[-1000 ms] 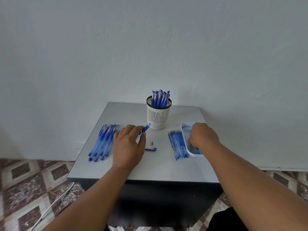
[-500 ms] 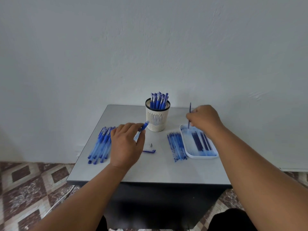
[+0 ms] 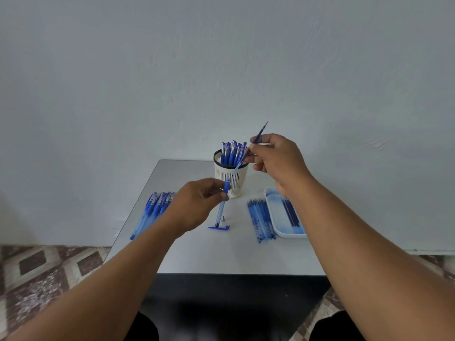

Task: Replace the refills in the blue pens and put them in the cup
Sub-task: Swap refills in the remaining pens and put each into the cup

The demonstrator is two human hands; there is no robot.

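On the tabletop (image 3: 197, 254) the cup (image 3: 231, 179) stands near the tray (image 3: 277, 220). The right hand (image 3: 275, 159), lifted from that tray, now pinches a refill (image 3: 256, 141) above the cup; the left hand (image 3: 197, 205) has raised its pinched pen barrel (image 3: 222, 205), so insertion looks next.

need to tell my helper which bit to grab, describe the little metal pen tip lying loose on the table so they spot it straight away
Start at the white slotted cup of blue pens at the back of the grey table and come straight toward the near edge. Just before the blue pen cap lying flat sits the metal tip. It is the only small silver cone there; everything around it is blue plastic.
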